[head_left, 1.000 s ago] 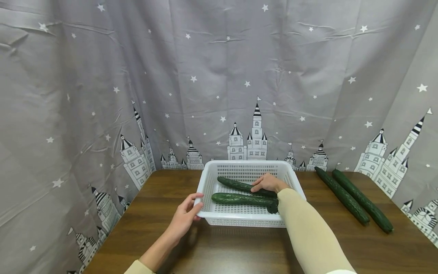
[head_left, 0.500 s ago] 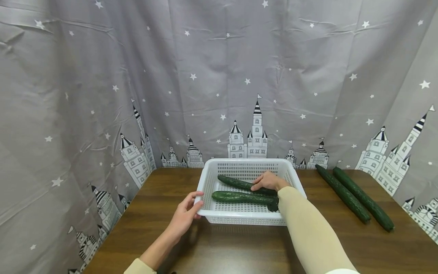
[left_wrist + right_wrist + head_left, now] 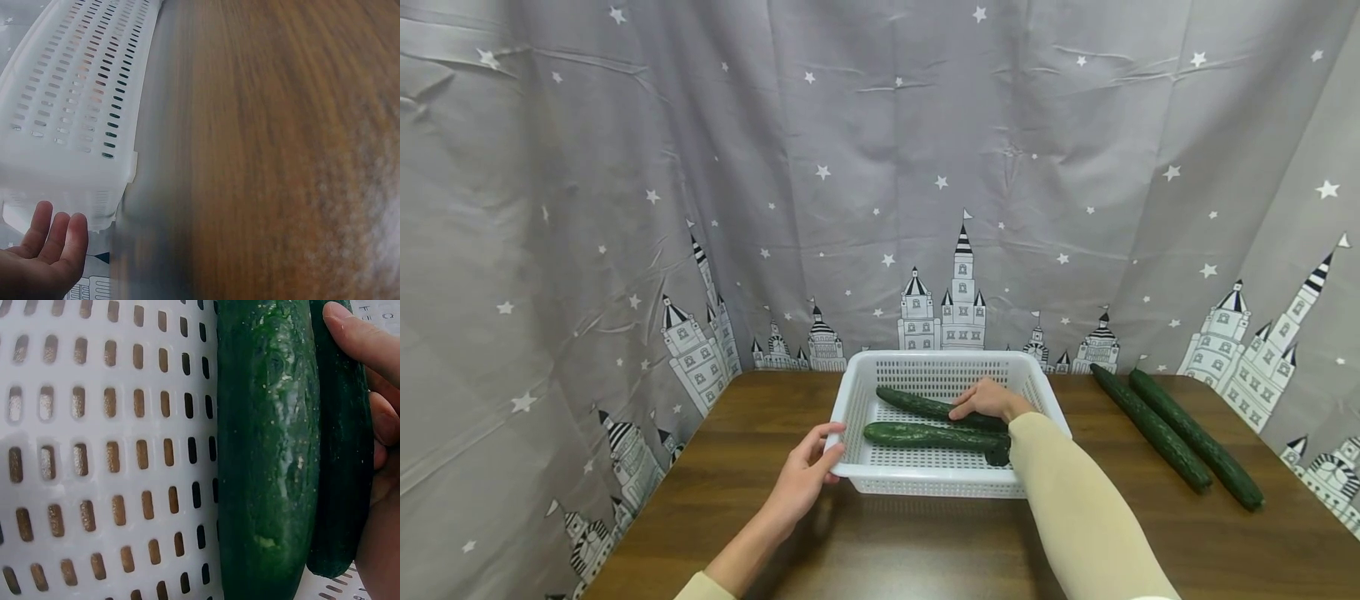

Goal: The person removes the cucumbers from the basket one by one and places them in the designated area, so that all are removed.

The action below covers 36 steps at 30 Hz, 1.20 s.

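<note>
A white perforated plastic basket (image 3: 925,473) sits on the wooden table with two dark green cucumbers inside. My left hand (image 3: 805,467) holds the basket's left rim near the front corner; in the left wrist view its fingers (image 3: 74,240) lie against the end wall. Inside the basket, my right hand (image 3: 988,402) grips the far cucumber (image 3: 913,403) toward its right end, thumb on the near side, as the right wrist view shows. The near cucumber (image 3: 917,435) lies alongside it on the basket floor (image 3: 94,444). My right sleeve hides the basket's right front corner.
Two more cucumbers lie side by side on the table's right, the inner one (image 3: 1150,425) and the outer one (image 3: 1195,437). The wooden table (image 3: 925,542) ends at a grey curtain (image 3: 865,167) printed with stars and castles, which hangs behind and along both sides.
Both hands keep their places, the left on the basket rim and the right on the far cucumber. Only a slight shift of the head view shows.
</note>
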Tool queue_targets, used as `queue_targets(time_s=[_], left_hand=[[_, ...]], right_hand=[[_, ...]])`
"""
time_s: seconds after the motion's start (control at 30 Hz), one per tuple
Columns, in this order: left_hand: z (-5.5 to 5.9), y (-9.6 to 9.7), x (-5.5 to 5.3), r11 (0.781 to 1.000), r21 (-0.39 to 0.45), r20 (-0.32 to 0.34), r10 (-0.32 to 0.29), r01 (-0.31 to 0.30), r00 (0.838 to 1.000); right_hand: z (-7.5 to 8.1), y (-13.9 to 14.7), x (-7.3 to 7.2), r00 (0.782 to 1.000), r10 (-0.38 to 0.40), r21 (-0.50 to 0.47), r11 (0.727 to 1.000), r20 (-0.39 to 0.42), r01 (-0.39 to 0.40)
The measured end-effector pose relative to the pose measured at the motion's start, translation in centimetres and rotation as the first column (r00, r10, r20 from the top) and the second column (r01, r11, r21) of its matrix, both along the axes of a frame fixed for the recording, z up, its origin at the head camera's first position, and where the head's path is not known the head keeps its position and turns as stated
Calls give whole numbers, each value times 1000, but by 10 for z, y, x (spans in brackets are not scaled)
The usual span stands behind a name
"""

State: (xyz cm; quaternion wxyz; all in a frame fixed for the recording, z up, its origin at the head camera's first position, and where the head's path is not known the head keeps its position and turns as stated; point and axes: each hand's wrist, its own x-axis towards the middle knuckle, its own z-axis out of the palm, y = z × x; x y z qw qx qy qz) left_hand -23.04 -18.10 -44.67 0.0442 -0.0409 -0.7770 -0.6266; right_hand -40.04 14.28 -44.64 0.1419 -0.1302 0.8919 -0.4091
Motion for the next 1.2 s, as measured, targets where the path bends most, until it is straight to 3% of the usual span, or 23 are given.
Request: queue_targets(time_s=[0.57,1.2], left_hand=[[-1,0,1,1000,11,-2,-3,3,1000],[1,0,3,1000,-13,-10,-16,16,1000]], right_hand=[[4,-2,-2,1000,2,11,1000,23,-2],[21,-3,-2,999,19,14,1000,-42,-18]])
